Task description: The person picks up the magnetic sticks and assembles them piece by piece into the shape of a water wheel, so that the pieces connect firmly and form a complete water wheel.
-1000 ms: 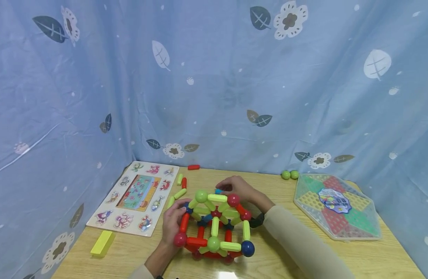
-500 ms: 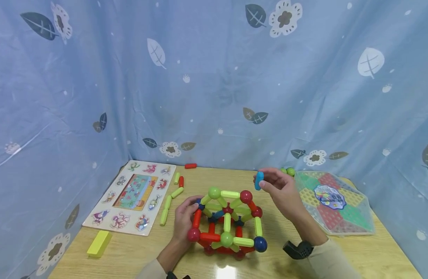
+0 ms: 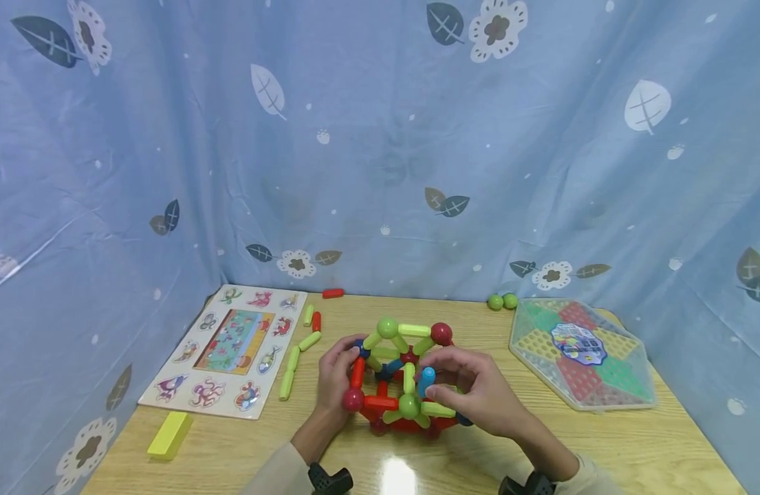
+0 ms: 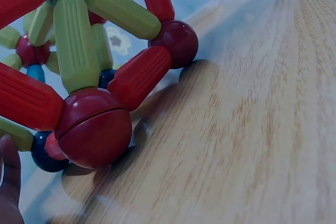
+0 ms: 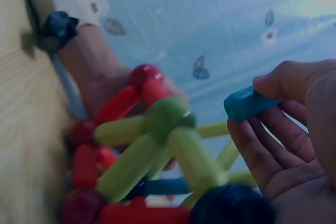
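Observation:
A frame of magnetic rods and balls [image 3: 409,406], in red, lime green and dark blue, stands on the table before me. My left hand [image 3: 333,378] holds its left side, the thumb near a dark blue ball [image 3: 362,348]. In the left wrist view, a dark red ball [image 4: 94,128] of the frame sits low, close over the wood. Between thumb and fingers of my right hand [image 3: 481,390] is a loose light blue magnetic rod [image 3: 426,382]. The right wrist view shows that blue rod [image 5: 244,103] beside the frame's green ball [image 5: 169,119]. My right hand hides the frame's right side.
Loose green rods [image 3: 289,372] and a red rod [image 3: 316,321] lie left of the frame, another red rod [image 3: 333,293] behind. A picture puzzle board [image 3: 252,405] and yellow block [image 3: 170,436] are at left. Two green balls [image 3: 502,301] and a hexagonal case [image 3: 578,344] are at right.
My right hand picked up the light blue rod behind the frame, swung it out to the right, then brought it in over the frame's right front. The left hand has stayed on the frame.

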Demonstrator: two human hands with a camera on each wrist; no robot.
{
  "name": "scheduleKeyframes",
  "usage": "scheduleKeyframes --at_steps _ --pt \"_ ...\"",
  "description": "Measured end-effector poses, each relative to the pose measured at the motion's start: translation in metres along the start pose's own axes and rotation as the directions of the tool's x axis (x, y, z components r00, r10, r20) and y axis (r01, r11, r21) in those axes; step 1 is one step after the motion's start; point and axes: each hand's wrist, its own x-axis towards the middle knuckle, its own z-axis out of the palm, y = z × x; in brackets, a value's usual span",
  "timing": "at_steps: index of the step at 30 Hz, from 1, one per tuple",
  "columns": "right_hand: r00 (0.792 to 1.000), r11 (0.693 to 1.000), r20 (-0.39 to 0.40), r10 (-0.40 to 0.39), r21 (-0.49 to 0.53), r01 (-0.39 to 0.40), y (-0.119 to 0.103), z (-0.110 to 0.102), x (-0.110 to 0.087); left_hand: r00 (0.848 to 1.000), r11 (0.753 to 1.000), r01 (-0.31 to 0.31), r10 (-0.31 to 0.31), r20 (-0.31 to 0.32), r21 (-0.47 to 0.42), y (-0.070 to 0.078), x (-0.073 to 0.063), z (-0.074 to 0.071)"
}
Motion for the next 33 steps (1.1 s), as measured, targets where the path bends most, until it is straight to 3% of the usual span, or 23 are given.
scheduleKeyframes --at_steps 4,10,24,28,30,33 --pt "0.999 0.999 0.037 0.034 0.022 -0.035 0.008 -0.002 -0.002 1.0 1.0 0.004 -0.004 0.005 -0.018 0.0 0.001 0.0" --pt "0.99 0.996 0.115 0.079 -0.04 -0.075 0.009 -0.007 -0.003 1.0 1.0 -0.002 0.002 0.014 -0.025 -0.001 0.002 0.0" --pt "0.988 0.991 0.157 0.01 -0.132 0.011 0.007 -0.012 -0.005 1.0 1.0 -0.007 0.008 0.03 -0.024 -0.004 0.002 0.001" --pt "0.98 0.981 0.194 -0.043 -0.179 0.078 0.003 -0.024 -0.008 0.999 1.0 -0.006 0.007 0.046 -0.015 -0.005 0.002 0.002" --pt "0.977 0.972 0.163 -0.137 -0.17 0.165 0.005 -0.037 -0.011 0.999 1.0 -0.004 0.004 0.053 -0.013 -0.005 0.001 0.002" --pt "0.969 0.962 -0.031 -0.245 -0.127 0.24 0.021 -0.061 -0.015 0.998 1.0 -0.006 0.007 0.065 -0.014 -0.005 0.002 0.002"
